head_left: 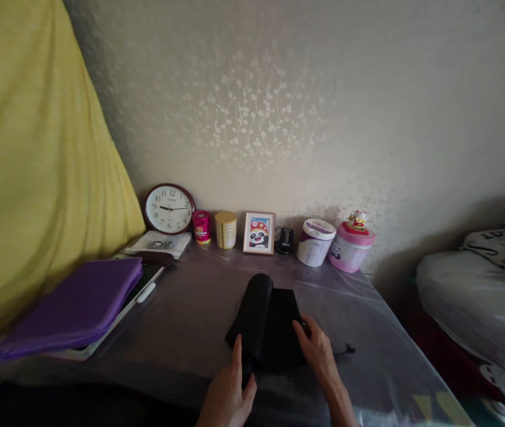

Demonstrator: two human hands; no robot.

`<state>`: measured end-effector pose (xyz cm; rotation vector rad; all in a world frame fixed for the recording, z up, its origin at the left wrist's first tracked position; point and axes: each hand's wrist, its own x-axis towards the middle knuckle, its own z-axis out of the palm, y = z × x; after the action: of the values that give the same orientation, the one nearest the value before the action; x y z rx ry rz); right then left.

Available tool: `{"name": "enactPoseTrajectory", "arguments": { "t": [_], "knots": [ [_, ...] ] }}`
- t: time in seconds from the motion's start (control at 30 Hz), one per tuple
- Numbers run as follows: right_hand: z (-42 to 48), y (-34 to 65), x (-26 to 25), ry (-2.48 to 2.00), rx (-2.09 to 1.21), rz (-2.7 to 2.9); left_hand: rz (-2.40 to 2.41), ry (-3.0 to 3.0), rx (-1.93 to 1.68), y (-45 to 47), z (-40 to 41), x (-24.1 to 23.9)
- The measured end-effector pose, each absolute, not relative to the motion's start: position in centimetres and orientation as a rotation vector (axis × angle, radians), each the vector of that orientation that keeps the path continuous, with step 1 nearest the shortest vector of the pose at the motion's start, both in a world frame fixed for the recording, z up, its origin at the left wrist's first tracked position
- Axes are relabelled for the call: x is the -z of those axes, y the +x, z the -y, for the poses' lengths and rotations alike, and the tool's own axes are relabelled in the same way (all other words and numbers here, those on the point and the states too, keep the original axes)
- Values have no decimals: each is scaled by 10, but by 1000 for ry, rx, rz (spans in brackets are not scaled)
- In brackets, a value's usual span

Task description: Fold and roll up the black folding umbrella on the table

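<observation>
A black rolled, tube-like item (256, 314) lies on the table (190, 320), pointing away from me, with flat black cloth (281, 326) spread on its right. I cannot tell whether the two are one piece. My left hand (230, 391) grips the near end of the roll between thumb and forefinger. At the cloth's right edge, my right hand (317, 347) has its fingers closed on the fabric. A thin dark cord with a small knot or toggle (348, 350) lies on the tabletop to the right of that hand.
A purple folder (74, 302) sits on a flat board at left, beside a white pen-like object (146, 293). Along the wall stand a clock (170, 209), a pink can (201, 228), a yellow tin (226, 230), a picture frame (259, 233) and lidded tubs (316, 242).
</observation>
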<state>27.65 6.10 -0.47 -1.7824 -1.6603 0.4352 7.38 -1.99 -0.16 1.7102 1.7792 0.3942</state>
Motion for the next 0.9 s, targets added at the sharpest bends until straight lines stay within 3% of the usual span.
{"name": "enactPoseTrajectory", "arguments": {
  "t": [0.63, 0.9],
  "knots": [
    [-54, 195, -29, -1346, -792, 1554, -1768, 1791, -469, 74, 17, 13],
    [-66, 162, -31, -1424, -734, 1834, -1788, 1775, -396, 77, 17, 6]
  ]
}}
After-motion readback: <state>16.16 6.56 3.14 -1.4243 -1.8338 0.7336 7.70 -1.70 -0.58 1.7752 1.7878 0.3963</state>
